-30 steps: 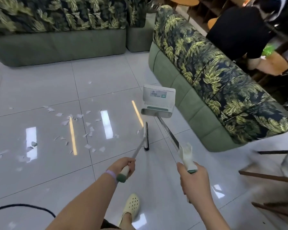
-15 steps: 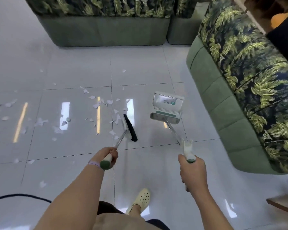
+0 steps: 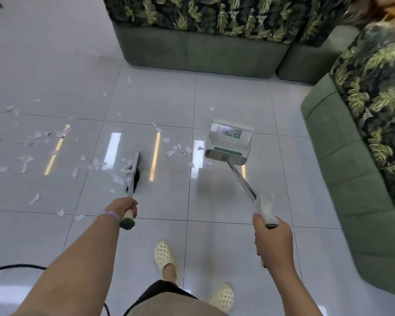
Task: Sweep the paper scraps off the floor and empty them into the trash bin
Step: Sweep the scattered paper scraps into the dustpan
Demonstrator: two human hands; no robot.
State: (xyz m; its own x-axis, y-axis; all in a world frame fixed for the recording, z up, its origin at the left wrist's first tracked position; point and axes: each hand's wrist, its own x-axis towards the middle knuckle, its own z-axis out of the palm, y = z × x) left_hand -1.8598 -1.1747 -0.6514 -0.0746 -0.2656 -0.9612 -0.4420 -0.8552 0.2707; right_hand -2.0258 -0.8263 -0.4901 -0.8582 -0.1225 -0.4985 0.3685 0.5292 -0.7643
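Barely begun, by the look of it: paper scraps [image 3: 55, 153] scattered widely over the tiled floor [image 3: 214, 99], thickest to the left, with a smaller cluster lying between broom and dustpan. Left hand [image 3: 123, 207] curled round the grip of the broom [image 3: 134, 173], its dark bristles down on the tiles among the scraps. Right hand [image 3: 271, 236] wrapped round the long handle of the dustpan [image 3: 229, 142], pan standing near the green sofa [image 3: 363, 156], well apart from the main litter. No scraps visibly inside the pan, though its interior faces away. No trash bin anywhere in view. Left to do, judging from this: gather the scatter, push it into the pan, then carry it to the bin.
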